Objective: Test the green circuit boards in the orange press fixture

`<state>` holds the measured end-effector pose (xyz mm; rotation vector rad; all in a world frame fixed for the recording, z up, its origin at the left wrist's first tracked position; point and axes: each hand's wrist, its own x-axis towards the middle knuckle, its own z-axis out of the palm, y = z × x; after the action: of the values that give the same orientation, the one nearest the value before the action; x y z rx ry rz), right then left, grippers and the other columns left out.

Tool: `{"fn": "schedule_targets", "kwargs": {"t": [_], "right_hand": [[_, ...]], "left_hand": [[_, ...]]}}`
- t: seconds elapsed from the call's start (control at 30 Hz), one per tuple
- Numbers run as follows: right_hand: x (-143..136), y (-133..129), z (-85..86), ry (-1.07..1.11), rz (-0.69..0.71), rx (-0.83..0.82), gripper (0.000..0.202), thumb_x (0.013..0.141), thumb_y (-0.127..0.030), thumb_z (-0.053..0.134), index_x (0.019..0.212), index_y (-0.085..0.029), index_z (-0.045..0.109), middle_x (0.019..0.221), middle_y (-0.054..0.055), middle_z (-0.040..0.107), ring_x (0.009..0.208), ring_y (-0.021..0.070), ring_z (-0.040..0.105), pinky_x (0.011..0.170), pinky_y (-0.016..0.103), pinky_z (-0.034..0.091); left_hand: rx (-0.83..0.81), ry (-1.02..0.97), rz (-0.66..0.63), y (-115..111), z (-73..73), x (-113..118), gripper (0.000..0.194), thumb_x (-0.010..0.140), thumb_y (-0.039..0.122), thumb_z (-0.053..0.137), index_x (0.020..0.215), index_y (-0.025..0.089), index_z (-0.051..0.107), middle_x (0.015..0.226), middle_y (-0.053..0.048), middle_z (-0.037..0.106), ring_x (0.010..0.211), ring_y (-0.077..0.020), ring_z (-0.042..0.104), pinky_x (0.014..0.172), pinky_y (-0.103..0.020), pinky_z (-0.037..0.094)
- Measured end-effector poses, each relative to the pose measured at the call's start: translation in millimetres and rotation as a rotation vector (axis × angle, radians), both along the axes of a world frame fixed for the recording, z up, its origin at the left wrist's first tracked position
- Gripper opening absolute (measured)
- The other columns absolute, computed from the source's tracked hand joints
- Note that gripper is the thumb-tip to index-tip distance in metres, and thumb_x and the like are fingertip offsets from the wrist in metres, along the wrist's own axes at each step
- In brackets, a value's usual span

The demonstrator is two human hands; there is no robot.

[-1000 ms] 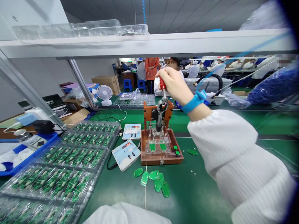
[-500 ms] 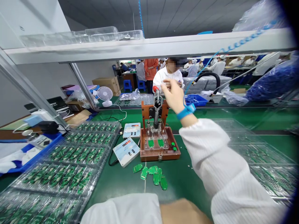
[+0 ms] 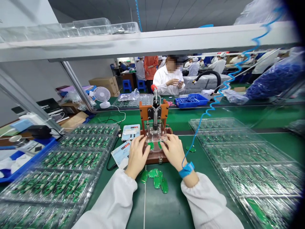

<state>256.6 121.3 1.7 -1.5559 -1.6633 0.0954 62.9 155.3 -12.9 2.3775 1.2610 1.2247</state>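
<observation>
An orange and brown press fixture with a red-tipped lever stands at the centre, its lever upright. Two green circuit boards sit in its lower plate, one of them the left board. My left hand lies at the fixture's left side, thumb and fingers apart near that board. On the right side, my right hand, with a blue wrist strap, has its thumb near the other board and its fingers spread. Both hands appear to touch the fixture. Several loose green boards lie in front of it.
Clear trays of boards stand at the left and right. Two white meters lie left of the fixture. A coiled blue cord hangs down to the wrist strap. Across the bench sits a person in white.
My right hand has come down from beside the lever to the fixture's right side. My left hand has moved up from the bottom edge to its left side. The view has shifted slightly.
</observation>
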Motion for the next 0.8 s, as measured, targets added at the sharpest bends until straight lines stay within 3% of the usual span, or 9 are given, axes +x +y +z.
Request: {"fn": "schedule_targets", "kwargs": {"t": [0.1, 0.23, 0.4, 0.57, 0.7, 0.8], "right_hand": [[0, 3, 0.0, 0.047, 0.023, -0.028, 0.024, 0.095, -0.028, 0.052, 0.102, -0.019, 0.074, 0.123, 0.015, 0.068, 0.120, 0.0358, 0.053, 0.099, 0.055, 0.043], [3, 1, 0.6, 0.192, 0.071, -0.049, 0.023, 0.093, -0.028, 0.055, 0.110, -0.021, 0.069, 0.122, 0.010, 0.070, 0.118, 0.0311, 0.056, 0.102, 0.050, 0.043], [9, -14, -0.4, 0.457, 0.138, -0.125, 0.028, 0.093, -0.040, 0.057, 0.111, -0.020, 0.066, 0.095, 0.006, 0.073, 0.079, 0.0193, 0.065, 0.078, 0.035, 0.053], [7, -30, -5.8, 0.666, 0.278, -0.212, 0.030, 0.090, -0.045, 0.062, 0.105, -0.020, 0.066, 0.108, 0.008, 0.073, 0.088, 0.0182, 0.069, 0.080, 0.031, 0.056], [1, -54, -7.5, 0.742, 0.273, -0.249, 0.026, 0.090, -0.043, 0.062, 0.102, -0.020, 0.065, 0.100, 0.006, 0.074, 0.091, 0.0186, 0.070, 0.080, 0.030, 0.055], [8, -83, -4.0, 0.730, 0.183, -0.263, 0.021, 0.089, -0.039, 0.064, 0.099, -0.021, 0.067, 0.089, 0.003, 0.072, 0.080, 0.0163, 0.067, 0.075, 0.028, 0.053]], "left_hand": [[-0.051, 0.024, -0.047, 5, -8.5, 3, 0.030, 0.105, 0.029, 0.043, 0.130, 0.021, 0.057, 0.145, -0.011, 0.051, 0.140, -0.0285, 0.039, 0.118, -0.053, 0.034], [-0.075, -0.051, -0.055, 4, -8.6, 6, 0.024, 0.102, 0.026, 0.046, 0.121, 0.021, 0.060, 0.139, -0.011, 0.055, 0.141, -0.0295, 0.038, 0.117, -0.054, 0.034], [-0.025, -0.196, -0.016, -12, -0.3, 6, 0.017, 0.101, 0.027, 0.052, 0.116, 0.023, 0.060, 0.114, -0.007, 0.066, 0.114, -0.0265, 0.056, 0.105, -0.050, 0.041], [-0.070, -0.259, 0.034, -31, 2.6, 10, 0.019, 0.093, 0.029, 0.067, 0.107, 0.022, 0.056, 0.087, -0.002, 0.070, 0.098, -0.0267, 0.062, 0.092, -0.046, 0.045], [0.034, -0.198, -0.116, -43, 5.8, 15, 0.014, 0.094, 0.028, 0.068, 0.095, 0.022, 0.055, 0.082, 0.000, 0.069, 0.087, -0.0224, 0.064, 0.088, -0.041, 0.047], [0.192, -0.097, -0.285, -47, 7.8, 13, 0.015, 0.096, 0.022, 0.066, 0.108, 0.021, 0.059, 0.091, 0.000, 0.071, 0.091, -0.0198, 0.064, 0.102, -0.043, 0.043]]}}
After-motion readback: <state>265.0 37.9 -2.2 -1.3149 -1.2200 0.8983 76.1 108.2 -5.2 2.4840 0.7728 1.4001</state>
